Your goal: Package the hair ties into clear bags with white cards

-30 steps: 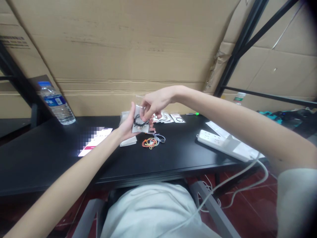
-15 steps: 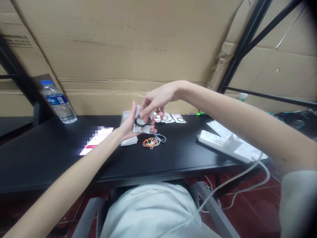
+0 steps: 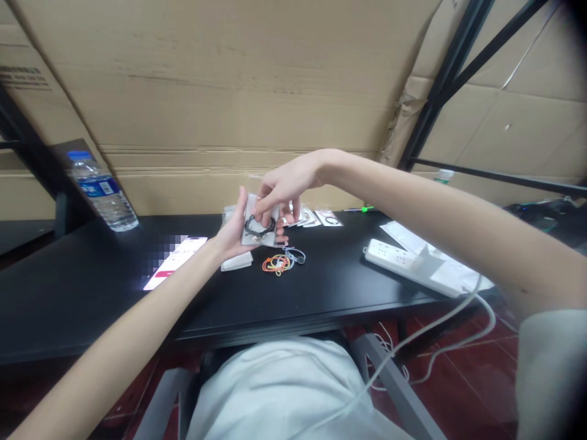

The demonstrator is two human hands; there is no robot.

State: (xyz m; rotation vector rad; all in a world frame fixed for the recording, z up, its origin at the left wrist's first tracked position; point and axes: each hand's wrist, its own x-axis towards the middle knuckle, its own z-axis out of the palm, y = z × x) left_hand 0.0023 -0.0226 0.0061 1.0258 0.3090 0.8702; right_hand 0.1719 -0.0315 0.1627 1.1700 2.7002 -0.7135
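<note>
My left hand [image 3: 233, 233] is wrapped round a small white card [image 3: 251, 238], which it holds up over the desk, thumb along its left edge. On the card's face lies a dark braided bracelet [image 3: 260, 231] with a small charm at its lower side. From above, my right hand [image 3: 287, 189] reaches down with bent fingers pressed on the bracelet; the fingertips are partly hidden. Just below the hands, a bunch of orange, yellow and blue cord bracelets [image 3: 279, 263] rests on the desk. Behind my right hand lie several packaged bracelets [image 3: 328, 218].
A black desk [image 3: 312, 293] carries a lit phone [image 3: 177, 263], a water bottle [image 3: 103, 192] and a stack of white cards [image 3: 237, 261]. On the right lies a white power strip [image 3: 408, 264] beside white sheets [image 3: 398, 237]; its cable [image 3: 426, 330] hangs over the edge. Cardboard [image 3: 238, 79] stands behind.
The view has shifted slightly. Both hands keep nearly the same pose over the card, with the right fingers still at the bracelet.
</note>
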